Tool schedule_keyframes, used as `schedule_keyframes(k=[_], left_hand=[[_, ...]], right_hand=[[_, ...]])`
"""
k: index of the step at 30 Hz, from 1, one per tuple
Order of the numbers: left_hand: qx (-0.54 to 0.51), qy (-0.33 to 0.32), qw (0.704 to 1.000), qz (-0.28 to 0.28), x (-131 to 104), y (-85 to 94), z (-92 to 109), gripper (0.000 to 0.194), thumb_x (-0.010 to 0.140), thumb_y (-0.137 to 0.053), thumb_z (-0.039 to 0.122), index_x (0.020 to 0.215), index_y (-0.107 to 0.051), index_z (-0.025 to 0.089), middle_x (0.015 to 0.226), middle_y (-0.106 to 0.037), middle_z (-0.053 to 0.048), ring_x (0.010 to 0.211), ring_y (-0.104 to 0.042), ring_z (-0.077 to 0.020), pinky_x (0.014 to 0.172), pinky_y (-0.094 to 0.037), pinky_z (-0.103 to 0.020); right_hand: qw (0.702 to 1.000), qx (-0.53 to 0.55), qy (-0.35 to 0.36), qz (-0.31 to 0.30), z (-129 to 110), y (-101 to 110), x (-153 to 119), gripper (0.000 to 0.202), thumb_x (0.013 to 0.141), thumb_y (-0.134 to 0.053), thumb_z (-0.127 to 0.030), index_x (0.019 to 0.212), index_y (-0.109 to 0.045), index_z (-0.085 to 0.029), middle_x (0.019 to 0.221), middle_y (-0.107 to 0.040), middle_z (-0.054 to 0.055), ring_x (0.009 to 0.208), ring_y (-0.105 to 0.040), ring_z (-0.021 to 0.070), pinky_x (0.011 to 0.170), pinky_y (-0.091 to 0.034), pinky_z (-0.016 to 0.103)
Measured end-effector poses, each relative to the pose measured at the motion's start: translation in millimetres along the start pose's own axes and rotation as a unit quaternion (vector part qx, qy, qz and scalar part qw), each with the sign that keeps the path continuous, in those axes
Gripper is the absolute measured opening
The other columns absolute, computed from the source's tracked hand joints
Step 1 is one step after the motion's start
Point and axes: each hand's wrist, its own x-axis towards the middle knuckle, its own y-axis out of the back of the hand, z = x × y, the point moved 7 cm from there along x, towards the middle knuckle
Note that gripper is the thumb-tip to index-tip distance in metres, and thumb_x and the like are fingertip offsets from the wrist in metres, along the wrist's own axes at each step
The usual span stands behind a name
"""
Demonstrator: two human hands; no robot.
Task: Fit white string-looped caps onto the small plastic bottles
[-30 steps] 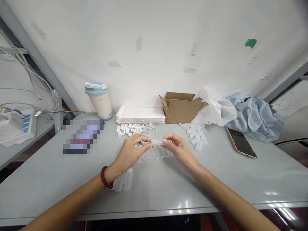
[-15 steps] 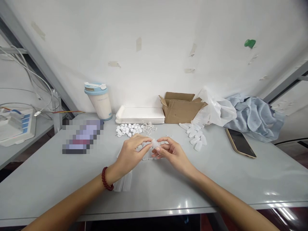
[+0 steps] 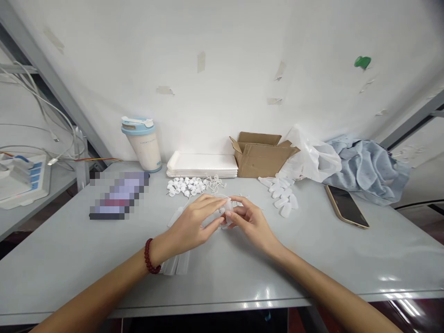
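Note:
A small translucent white plastic sleeve (image 3: 229, 206) is held between both hands at the centre of the table. My right hand (image 3: 252, 222) pinches it from the right between thumb and fingers. From the left, the index fingertip of my left hand (image 3: 194, 221) touches its top, with the thumb lower down. A small white bit shows between the left thumb and index finger, too small to name. Longer translucent strips (image 3: 182, 263) lie under and beside the left wrist. Beyond the hands are a pile of small white caps (image 3: 186, 186) and some thin white loops (image 3: 215, 183).
More translucent pieces (image 3: 285, 199) lie to the right. Along the wall stand a tumbler (image 3: 147, 148), stacked white trays (image 3: 204, 165), a cardboard box (image 3: 263, 159), a plastic bag (image 3: 312, 157) and blue cloth (image 3: 371, 166). A phone (image 3: 347, 206) lies right, a blurred-out device (image 3: 121, 196) left.
My left hand has shifted slightly right and flattened over the sleeve. The sleeve has turned more upright in my right fingers, and the small white bit has come into view.

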Motion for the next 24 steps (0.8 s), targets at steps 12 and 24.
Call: schedule_keyframes(k=[12,24], left_hand=[[-0.015,0.095,0.995,0.040,4,10.7,-4,0.013,0.087,-0.055,0.022,0.091,-0.066,0.018,0.088,-0.070,-0.005,0.084,-0.061,-0.0185,0.078,-0.049,-0.032],[-0.122,0.219,0.968,-0.010,5,4.1,-14,0.018,0.085,-0.055,0.033,0.081,-0.068,0.021,0.082,-0.069,-0.001,0.074,-0.061,-0.0154,0.065,-0.049,-0.025]], right_hand=[[0.968,-0.210,0.132,0.037,-9,3,-5,0.029,0.083,-0.058,-0.036,0.108,-0.053,-0.021,0.071,-0.066,0.001,0.062,-0.061,0.0153,0.060,-0.051,0.028],[0.909,-0.358,0.214,0.023,-11,1,-9,0.032,0.083,-0.059,-0.042,0.109,-0.058,-0.024,0.087,-0.069,0.008,0.059,-0.059,0.0153,0.061,-0.050,0.029]])
